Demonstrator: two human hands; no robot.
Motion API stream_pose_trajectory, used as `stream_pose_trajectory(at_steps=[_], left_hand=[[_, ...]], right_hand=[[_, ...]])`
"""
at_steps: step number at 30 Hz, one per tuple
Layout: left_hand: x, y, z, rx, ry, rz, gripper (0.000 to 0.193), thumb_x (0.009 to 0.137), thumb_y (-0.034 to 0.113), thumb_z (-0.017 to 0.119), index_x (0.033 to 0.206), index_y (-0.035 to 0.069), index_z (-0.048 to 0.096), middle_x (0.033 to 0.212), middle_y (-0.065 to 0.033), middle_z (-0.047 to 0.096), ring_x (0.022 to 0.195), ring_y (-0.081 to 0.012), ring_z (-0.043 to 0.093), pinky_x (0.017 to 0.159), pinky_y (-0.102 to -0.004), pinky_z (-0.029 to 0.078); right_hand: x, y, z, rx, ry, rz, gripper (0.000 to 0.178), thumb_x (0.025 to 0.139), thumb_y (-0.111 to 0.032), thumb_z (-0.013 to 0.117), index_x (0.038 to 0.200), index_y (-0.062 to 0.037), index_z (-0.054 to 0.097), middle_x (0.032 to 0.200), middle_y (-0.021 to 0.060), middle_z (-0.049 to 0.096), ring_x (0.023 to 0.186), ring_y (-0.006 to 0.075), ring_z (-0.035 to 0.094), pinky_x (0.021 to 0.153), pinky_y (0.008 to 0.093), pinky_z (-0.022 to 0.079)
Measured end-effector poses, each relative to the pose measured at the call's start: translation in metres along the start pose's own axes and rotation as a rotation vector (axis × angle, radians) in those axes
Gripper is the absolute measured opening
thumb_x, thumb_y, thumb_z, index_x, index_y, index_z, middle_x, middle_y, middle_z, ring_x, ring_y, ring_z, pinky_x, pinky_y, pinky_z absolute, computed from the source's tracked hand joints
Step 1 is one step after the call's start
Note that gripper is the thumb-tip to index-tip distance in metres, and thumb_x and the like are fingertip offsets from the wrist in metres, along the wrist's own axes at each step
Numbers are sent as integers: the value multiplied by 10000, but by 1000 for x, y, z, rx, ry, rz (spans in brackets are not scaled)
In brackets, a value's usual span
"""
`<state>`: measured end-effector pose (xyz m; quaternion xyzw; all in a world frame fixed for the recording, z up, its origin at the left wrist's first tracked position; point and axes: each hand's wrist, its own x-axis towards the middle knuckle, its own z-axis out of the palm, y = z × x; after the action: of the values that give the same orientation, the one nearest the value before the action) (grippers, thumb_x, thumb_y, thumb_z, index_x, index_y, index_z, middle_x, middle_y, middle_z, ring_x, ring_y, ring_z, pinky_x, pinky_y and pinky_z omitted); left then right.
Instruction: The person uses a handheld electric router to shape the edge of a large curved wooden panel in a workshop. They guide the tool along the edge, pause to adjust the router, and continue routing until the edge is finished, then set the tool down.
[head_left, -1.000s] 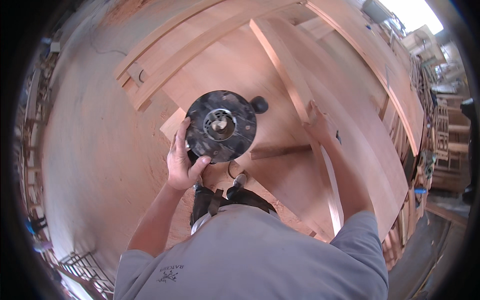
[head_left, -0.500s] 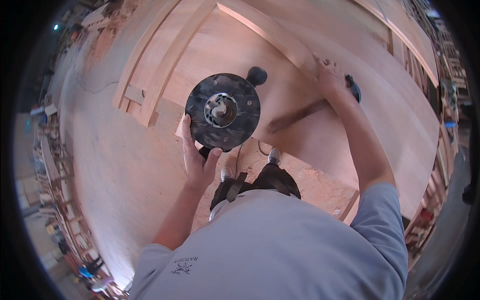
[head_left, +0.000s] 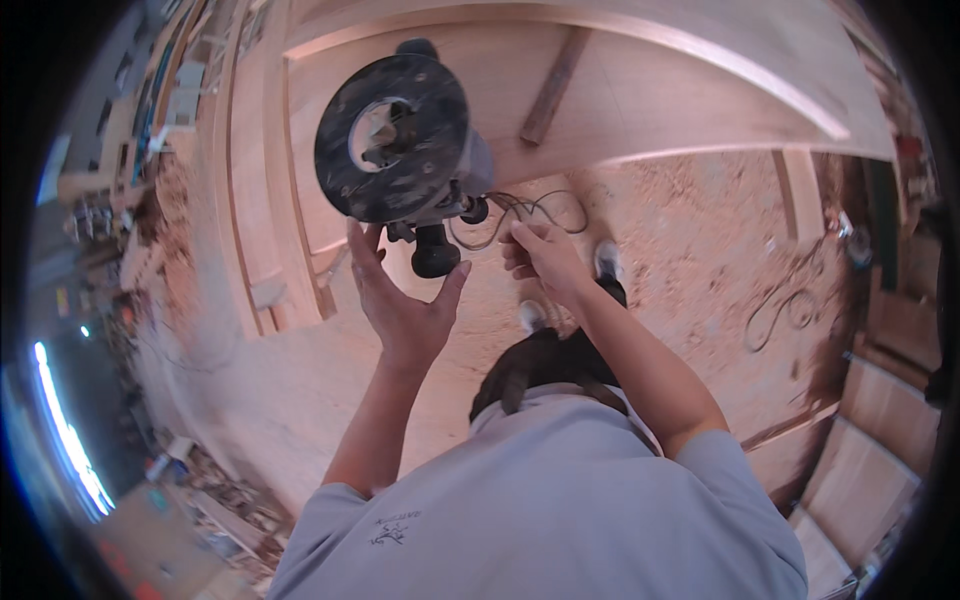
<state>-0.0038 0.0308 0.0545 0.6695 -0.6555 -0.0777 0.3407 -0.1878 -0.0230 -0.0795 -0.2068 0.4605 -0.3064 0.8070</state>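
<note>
A router (head_left: 475, 165) with a round black base plate (head_left: 340, 130) lies tipped over at the edge of the wooden panel, its base turned toward me and its central opening showing. My left hand (head_left: 408, 320) is open just below it, fingers and thumb spread to either side of the black knob handle (head_left: 436, 252). Its fingertips are close to the base's lower rim; whether they touch is unclear. To the right of the router, my right hand (head_left: 548, 262) is closed, thumb against curled fingers, near the black cord (head_left: 570, 225). What it pinches, if anything, cannot be made out.
A dark wooden stick (head_left: 555, 88) lies on the large panel (head_left: 640, 100), behind the router. Pale wooden rails (head_left: 285, 190) border the panel's left side. Sawdust covers the floor (head_left: 680, 240), where another looped cord (head_left: 785, 310) lies at right. Boards (head_left: 870, 430) stack at lower right.
My view has turned. My right hand has left the wooden rail and come near the router's cord. The router has tilted, now showing its side and lower knob, and my left hand's fingers remain spread.
</note>
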Motion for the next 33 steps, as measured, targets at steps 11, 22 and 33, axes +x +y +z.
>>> stream_pose_trajectory(at_steps=[11, 22, 33], left_hand=[[7, -3, 20, -62, 57, -25, 1282, 800, 253, 880, 1663, 12, -37, 1388, -201, 465, 1153, -272, 526, 947, -414, 457], [17, -1, 33, 32, 125, 48, 1223, 811, 222, 774, 1655, 36, -92, 1359, -199, 428, 1013, -243, 526, 809, -348, 455], [9, -3, 32, 40, 120, 22, 1188, 855, 190, 737, 1676, 51, -109, 1610, -281, 255, 1418, -382, 425, 1130, -462, 419]], right_hand=[[14, 4, 39, 77, -115, -434, 318, 1013, -250, 728, 1210, -7, 670, 942, 73, 739, 754, 154, 704, 673, 311, 568], [23, -25, 31, -690, 51, -1167, 319, 865, -101, 769, 1150, 11, 681, 1015, 147, 733, 866, 322, 739, 707, 405, 598], [34, -20, 39, -660, 144, -1348, 207, 816, -43, 664, 1013, 4, 624, 847, 133, 669, 786, 298, 714, 657, 387, 585]])
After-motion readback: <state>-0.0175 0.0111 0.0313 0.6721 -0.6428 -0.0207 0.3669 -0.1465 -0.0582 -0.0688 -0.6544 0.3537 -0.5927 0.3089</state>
